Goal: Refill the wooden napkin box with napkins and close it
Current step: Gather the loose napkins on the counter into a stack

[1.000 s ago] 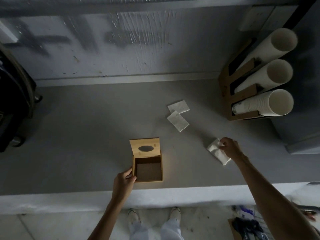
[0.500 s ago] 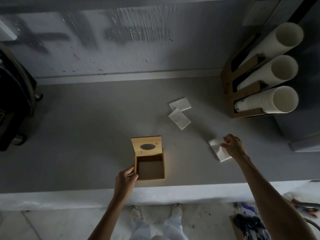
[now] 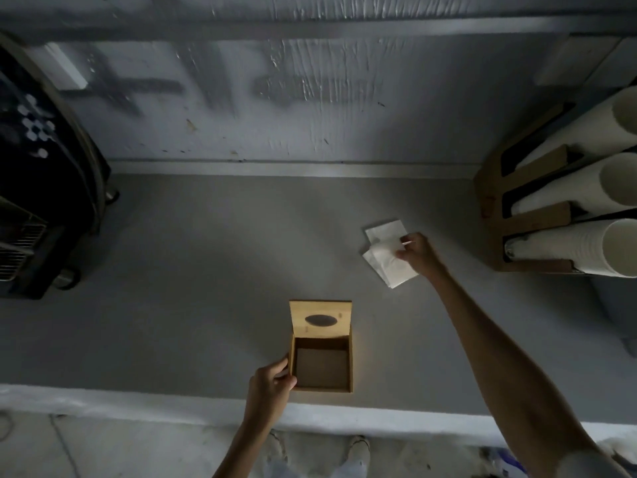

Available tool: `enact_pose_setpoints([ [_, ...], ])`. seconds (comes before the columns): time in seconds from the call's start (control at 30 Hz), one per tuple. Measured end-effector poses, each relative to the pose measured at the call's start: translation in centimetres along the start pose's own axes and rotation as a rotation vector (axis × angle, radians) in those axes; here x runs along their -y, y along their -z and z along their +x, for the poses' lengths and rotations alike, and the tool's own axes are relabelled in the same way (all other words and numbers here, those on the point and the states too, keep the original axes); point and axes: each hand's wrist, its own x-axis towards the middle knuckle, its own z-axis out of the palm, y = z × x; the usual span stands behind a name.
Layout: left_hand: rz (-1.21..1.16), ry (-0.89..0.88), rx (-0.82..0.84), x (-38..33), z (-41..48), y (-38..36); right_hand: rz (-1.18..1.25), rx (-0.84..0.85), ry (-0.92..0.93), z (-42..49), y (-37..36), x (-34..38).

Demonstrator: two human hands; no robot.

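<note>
The wooden napkin box [image 3: 349, 357] stands near the counter's front edge, empty inside. Its lid [image 3: 320, 307], with an oval slot, is tilted up at the far side. My left hand [image 3: 270, 379] grips the box's near left corner. Behind and to the right of the box, my right hand [image 3: 418, 251] pinches a white napkin [image 3: 396, 270]. This napkin overlaps two more white napkins [image 3: 383, 230] lying flat on the counter. Part of the lower one is hidden under the held napkin.
A wooden cup holder [image 3: 493, 201] with three stacks of white paper cups [image 3: 579, 246] stands at the right. At the left is a dark machine [image 3: 41, 188]. The grey wall [image 3: 275, 98] closes the back. The counter's white front edge [image 3: 138, 401] runs below the box.
My right hand has carried its napkin back and to the left, onto the two napkins lying on the counter. My left hand stays on the box.
</note>
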Motion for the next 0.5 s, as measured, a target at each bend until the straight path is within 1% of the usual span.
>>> enact_pose_setpoints([
  [0.13, -0.034, 0.029, 0.001, 0.2, 0.3, 0.0, -0.228, -0.005, -0.030, 1.9, -3.1, -0.6],
  [0.33, -0.098, 0.043, 0.029, 0.6, 0.4, 0.1, -0.345, -0.014, -0.005, 1.5, -3.2, -0.9],
  [0.43, -0.098, 0.041, 0.042, 0.8, 0.6, 0.2, -0.479, -0.016, -0.036, 1.0, -3.5, -0.7],
  [0.5, -0.103, 0.053, 0.045, 0.9, 0.7, 0.1, -0.515, -0.016, -0.080, 0.8, -3.8, -0.4],
])
